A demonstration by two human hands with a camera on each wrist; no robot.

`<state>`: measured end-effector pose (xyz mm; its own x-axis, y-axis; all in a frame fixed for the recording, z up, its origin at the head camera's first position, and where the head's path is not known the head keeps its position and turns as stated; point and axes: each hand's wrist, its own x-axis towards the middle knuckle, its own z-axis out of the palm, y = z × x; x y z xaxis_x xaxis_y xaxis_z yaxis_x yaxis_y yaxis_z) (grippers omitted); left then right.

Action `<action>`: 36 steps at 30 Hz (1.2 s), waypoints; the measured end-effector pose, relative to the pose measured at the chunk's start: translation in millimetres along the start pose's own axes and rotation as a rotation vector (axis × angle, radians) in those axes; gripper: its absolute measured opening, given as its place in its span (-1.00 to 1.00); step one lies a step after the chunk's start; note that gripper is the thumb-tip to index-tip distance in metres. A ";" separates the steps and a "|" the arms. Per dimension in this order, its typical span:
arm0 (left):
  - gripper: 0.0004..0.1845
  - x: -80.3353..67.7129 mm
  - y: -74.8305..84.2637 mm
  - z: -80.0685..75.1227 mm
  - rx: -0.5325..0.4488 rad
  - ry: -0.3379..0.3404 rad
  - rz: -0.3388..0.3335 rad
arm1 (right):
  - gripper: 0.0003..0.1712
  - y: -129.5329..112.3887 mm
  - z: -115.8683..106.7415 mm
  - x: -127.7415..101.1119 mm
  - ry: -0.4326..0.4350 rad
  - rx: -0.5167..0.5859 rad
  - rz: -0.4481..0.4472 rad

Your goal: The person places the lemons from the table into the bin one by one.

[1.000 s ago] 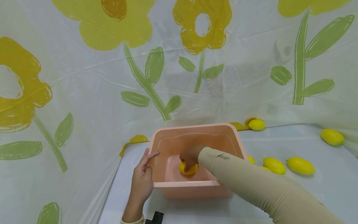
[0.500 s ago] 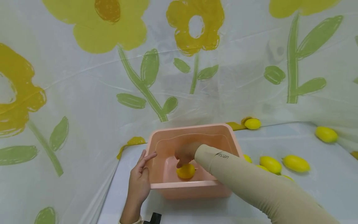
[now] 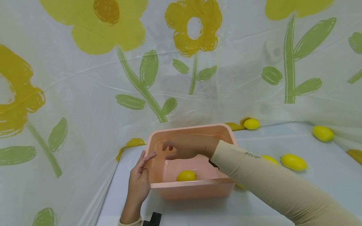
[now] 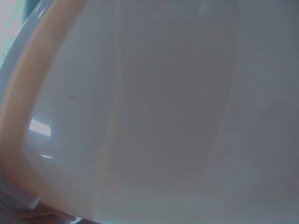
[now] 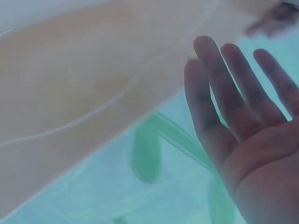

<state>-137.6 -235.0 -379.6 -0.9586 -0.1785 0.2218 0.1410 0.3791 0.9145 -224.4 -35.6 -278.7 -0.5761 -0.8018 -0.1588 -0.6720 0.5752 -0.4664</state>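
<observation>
Fingers [image 5: 219, 98] of the right hand [image 3: 183, 147] are spread and empty above the pink tub [image 3: 223, 183], where one lemon [image 3: 186, 175] lies on the bottom by the near wall. The left hand [image 3: 138, 182] rests against the tub's left side, fingers straight. Other lemons [image 3: 293, 162] lie scattered on the desk [image 3: 325, 175].

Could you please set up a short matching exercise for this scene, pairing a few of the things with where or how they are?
Things:
1. lemon
2. left hand
3. right hand
4. tub

States:
A. pink, standing on the table
B. empty, fingers straight, above the tub
C. lying on the tub's floor
D. resting against the tub's left side

Pairs: 1-C, 2-D, 3-B, 4-A
</observation>
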 end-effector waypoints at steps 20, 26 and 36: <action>-0.39 2.2 -2.9 -3.0 0.022 0.028 -0.020 | -0.59 1.4 21.3 -92.4 0.323 0.055 -0.147; -0.40 0.2 -2.7 -2.7 0.015 0.024 -0.019 | -0.57 9.7 32.7 -118.6 0.401 0.080 -0.103; -0.39 -0.4 -0.2 0.0 0.002 0.008 -0.008 | -0.61 25.0 53.1 -161.3 0.588 0.052 -0.159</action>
<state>-137.3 -235.0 -379.8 -0.9576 -0.1889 0.2174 0.1331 0.3792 0.9157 -123.6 99.5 -311.0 -0.6409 -0.6449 0.4164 -0.7558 0.4352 -0.4893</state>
